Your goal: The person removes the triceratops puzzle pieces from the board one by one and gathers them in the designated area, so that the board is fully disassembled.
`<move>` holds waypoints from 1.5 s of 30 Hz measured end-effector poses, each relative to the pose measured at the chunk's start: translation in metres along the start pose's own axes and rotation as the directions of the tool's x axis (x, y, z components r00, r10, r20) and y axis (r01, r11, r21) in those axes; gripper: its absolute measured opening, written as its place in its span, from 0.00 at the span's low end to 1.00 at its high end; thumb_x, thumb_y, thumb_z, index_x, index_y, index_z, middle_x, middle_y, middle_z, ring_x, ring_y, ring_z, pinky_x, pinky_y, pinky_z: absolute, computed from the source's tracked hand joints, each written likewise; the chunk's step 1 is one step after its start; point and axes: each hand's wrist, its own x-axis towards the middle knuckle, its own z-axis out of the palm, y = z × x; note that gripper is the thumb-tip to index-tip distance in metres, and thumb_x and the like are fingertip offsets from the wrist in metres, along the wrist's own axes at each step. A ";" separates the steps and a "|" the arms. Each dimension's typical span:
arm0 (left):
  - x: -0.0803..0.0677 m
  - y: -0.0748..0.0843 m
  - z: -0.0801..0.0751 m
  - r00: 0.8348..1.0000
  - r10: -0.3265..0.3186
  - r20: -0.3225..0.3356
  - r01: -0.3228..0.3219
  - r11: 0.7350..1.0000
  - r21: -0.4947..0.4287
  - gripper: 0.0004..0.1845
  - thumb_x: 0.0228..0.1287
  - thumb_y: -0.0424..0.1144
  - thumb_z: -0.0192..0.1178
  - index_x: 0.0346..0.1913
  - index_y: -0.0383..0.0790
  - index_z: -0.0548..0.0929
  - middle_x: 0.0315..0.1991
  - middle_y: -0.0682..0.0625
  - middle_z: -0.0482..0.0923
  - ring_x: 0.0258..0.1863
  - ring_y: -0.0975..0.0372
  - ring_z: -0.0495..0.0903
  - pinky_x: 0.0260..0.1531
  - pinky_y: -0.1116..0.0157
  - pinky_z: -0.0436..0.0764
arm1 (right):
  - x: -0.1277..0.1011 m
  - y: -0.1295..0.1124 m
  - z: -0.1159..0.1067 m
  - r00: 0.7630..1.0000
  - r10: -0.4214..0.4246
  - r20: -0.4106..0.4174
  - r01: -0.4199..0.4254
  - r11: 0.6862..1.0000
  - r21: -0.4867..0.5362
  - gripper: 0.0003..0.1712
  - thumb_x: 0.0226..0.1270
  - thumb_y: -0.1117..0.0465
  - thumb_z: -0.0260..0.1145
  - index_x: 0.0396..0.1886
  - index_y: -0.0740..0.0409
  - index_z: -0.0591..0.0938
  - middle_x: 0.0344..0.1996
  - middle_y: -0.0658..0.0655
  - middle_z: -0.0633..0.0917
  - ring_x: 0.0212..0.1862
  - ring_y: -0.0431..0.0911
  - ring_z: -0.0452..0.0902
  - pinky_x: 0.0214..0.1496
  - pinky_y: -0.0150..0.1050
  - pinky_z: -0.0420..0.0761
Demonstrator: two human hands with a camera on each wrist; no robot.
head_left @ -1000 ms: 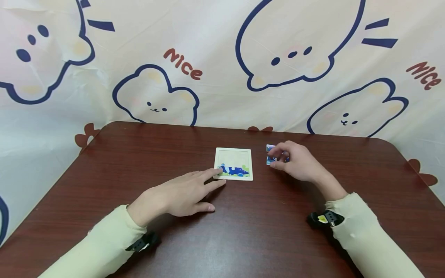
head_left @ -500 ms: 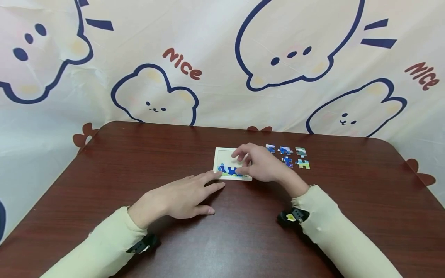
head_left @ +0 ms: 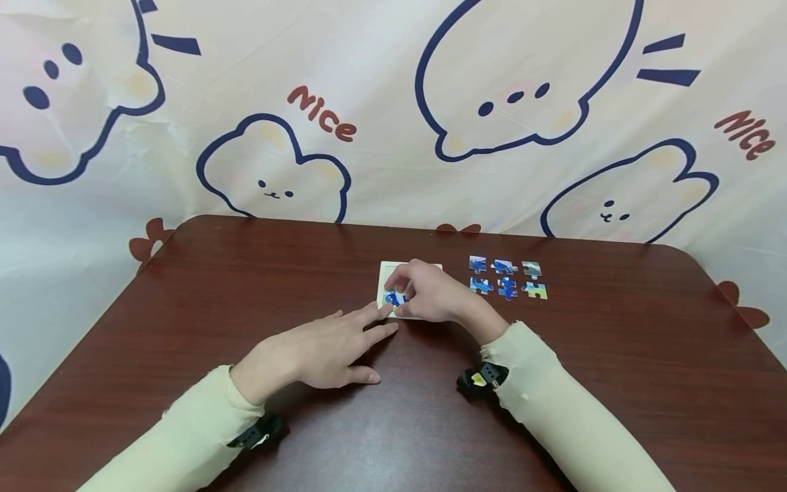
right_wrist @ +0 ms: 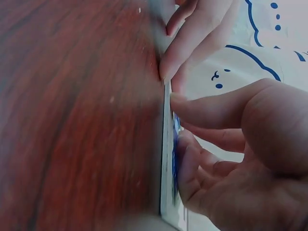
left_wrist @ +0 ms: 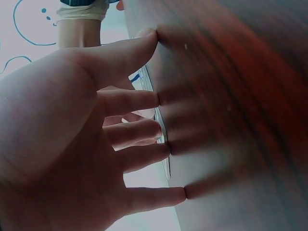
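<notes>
A white puzzle tray (head_left: 432, 266) lies on the dark wooden table (head_left: 246, 287), mostly covered by my right hand (head_left: 410, 292). That hand's thumb and curled fingers pinch a blue puzzle piece (head_left: 393, 298) at the tray's lower left part. The right wrist view shows the piece (right_wrist: 175, 144) held against the tray (right_wrist: 166, 187). My left hand (head_left: 341, 342) lies flat on the table with straight fingers, its fingertips (left_wrist: 159, 130) at the tray's near left corner. Several loose puzzle pieces (head_left: 507, 279) sit in two rows to the right of the tray.
A cloth backdrop (head_left: 393, 116) printed with cartoon animals hangs behind the table's far edge. Black straps sit on both wrists, over pale yellow sleeves (head_left: 184, 444). The table's rounded far corners show at left and right.
My right hand left the loose pieces on the right and moved left over the tray, uncovering the rows of pieces. The left hand has stayed in place.
</notes>
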 end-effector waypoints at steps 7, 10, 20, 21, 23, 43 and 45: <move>0.004 0.003 -0.003 1.000 -0.003 0.013 0.003 1.000 0.002 0.41 0.76 0.56 0.64 0.83 0.43 0.63 0.85 0.44 0.53 0.85 0.50 0.59 0.74 0.34 0.68 | 0.003 -0.005 -0.001 0.999 0.030 0.014 -0.029 1.000 -0.001 0.16 0.63 0.68 0.76 0.49 0.55 0.86 0.38 0.55 0.82 0.43 0.48 0.76 0.47 0.39 0.79; 0.005 0.004 -0.003 1.000 -0.004 0.013 0.004 1.000 0.011 0.41 0.76 0.56 0.64 0.83 0.43 0.63 0.85 0.44 0.53 0.84 0.50 0.59 0.74 0.34 0.69 | 0.004 -0.006 -0.001 1.000 0.024 0.009 -0.024 1.000 -0.012 0.14 0.62 0.69 0.76 0.46 0.56 0.86 0.36 0.55 0.82 0.41 0.48 0.76 0.45 0.38 0.77; 0.002 0.003 -0.002 1.000 -0.011 0.017 0.012 1.000 -0.009 0.41 0.76 0.55 0.64 0.84 0.43 0.63 0.85 0.44 0.52 0.84 0.49 0.59 0.74 0.34 0.68 | 0.007 -0.007 0.004 1.000 0.028 -0.001 -0.028 0.999 -0.015 0.15 0.61 0.71 0.76 0.46 0.57 0.85 0.36 0.55 0.81 0.40 0.47 0.75 0.43 0.35 0.76; 0.002 0.003 -0.002 1.000 -0.011 0.018 0.011 1.000 -0.010 0.41 0.76 0.55 0.64 0.84 0.43 0.63 0.85 0.44 0.52 0.84 0.48 0.59 0.74 0.34 0.68 | 0.007 -0.007 0.004 1.000 0.031 -0.003 -0.031 0.999 -0.015 0.15 0.61 0.71 0.76 0.46 0.57 0.85 0.36 0.55 0.81 0.40 0.47 0.75 0.43 0.35 0.76; 0.002 0.003 -0.002 1.000 -0.012 0.020 0.012 1.000 -0.013 0.41 0.76 0.55 0.64 0.84 0.43 0.63 0.85 0.43 0.51 0.84 0.47 0.59 0.74 0.34 0.68 | 0.007 -0.007 0.004 0.999 0.036 -0.006 -0.036 0.999 -0.016 0.15 0.61 0.72 0.76 0.46 0.57 0.85 0.36 0.55 0.81 0.40 0.47 0.75 0.43 0.36 0.77; 0.003 0.003 -0.001 1.000 0.006 0.004 -0.006 1.000 0.009 0.41 0.77 0.54 0.64 0.83 0.40 0.63 0.83 0.41 0.55 0.81 0.45 0.64 0.72 0.33 0.70 | 0.008 -0.008 0.005 0.999 0.040 -0.028 -0.040 0.999 -0.021 0.15 0.61 0.71 0.77 0.46 0.56 0.84 0.34 0.56 0.80 0.37 0.48 0.74 0.38 0.36 0.75; 0.003 0.003 -0.001 1.000 0.006 0.000 -0.006 1.000 0.013 0.41 0.77 0.54 0.64 0.83 0.40 0.63 0.83 0.41 0.54 0.81 0.45 0.65 0.72 0.33 0.71 | 0.008 -0.007 0.005 0.999 0.037 -0.032 -0.037 0.999 -0.019 0.16 0.61 0.71 0.77 0.46 0.55 0.84 0.35 0.57 0.80 0.38 0.49 0.75 0.38 0.36 0.75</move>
